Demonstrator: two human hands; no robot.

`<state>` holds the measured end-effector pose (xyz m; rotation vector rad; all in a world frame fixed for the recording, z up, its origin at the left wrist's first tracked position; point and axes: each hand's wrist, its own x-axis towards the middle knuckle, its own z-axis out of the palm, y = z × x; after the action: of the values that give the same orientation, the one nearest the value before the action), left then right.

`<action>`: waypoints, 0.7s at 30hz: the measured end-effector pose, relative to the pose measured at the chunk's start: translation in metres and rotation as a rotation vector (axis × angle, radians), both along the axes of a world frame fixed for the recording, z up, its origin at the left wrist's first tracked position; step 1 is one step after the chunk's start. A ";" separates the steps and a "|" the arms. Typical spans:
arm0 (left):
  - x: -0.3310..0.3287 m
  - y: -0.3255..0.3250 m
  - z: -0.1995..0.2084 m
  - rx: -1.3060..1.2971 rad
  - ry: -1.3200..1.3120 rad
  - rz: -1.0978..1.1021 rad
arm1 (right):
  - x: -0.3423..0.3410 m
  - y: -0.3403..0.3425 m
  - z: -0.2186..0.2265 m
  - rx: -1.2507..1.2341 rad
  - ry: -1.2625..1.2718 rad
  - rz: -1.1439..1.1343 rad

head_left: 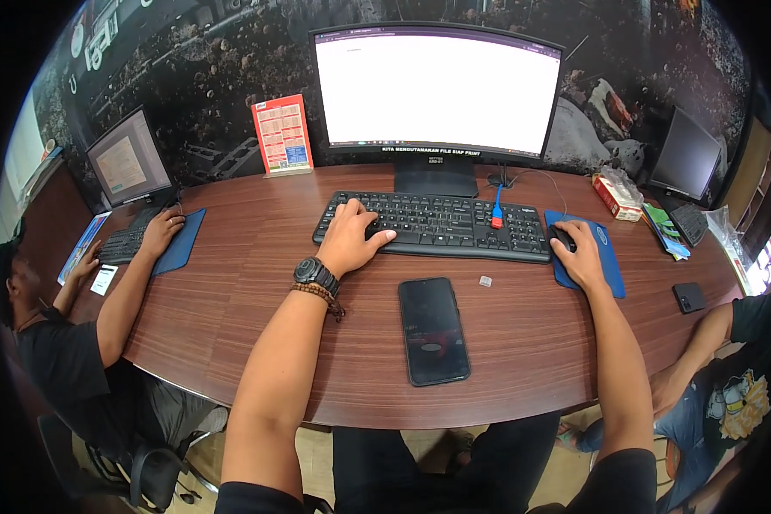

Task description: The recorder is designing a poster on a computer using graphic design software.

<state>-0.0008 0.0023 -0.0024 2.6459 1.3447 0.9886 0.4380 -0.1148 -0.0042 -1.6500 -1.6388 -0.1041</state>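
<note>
Where the wood desk (231,283) curves — left fingers (351,224) flat on keyboard (454,224), right cupping mouse (560,236).

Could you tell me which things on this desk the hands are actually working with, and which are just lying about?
In use:
- black keyboard, under the left hand
- black mouse on the blue mouse pad, under the right hand
- monitor, lit

Lying about:
- dark phone, screen off
- small white chip
- red calendar card
- second small phone
</note>
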 end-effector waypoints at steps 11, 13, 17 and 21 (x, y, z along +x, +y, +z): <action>0.000 0.001 -0.001 0.017 -0.004 -0.003 | 0.001 -0.001 0.000 0.015 -0.020 0.003; 0.000 0.001 -0.002 0.026 -0.004 -0.002 | 0.002 0.000 -0.001 0.018 -0.019 0.013; 0.000 0.001 -0.002 0.005 -0.009 -0.003 | 0.004 0.001 -0.003 0.020 -0.020 0.026; -0.001 0.002 -0.001 0.019 -0.009 -0.007 | 0.002 0.000 -0.001 0.013 -0.009 0.021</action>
<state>-0.0013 0.0040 -0.0038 2.6552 1.3298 1.0163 0.4400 -0.1153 -0.0051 -1.6246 -1.6580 -0.1117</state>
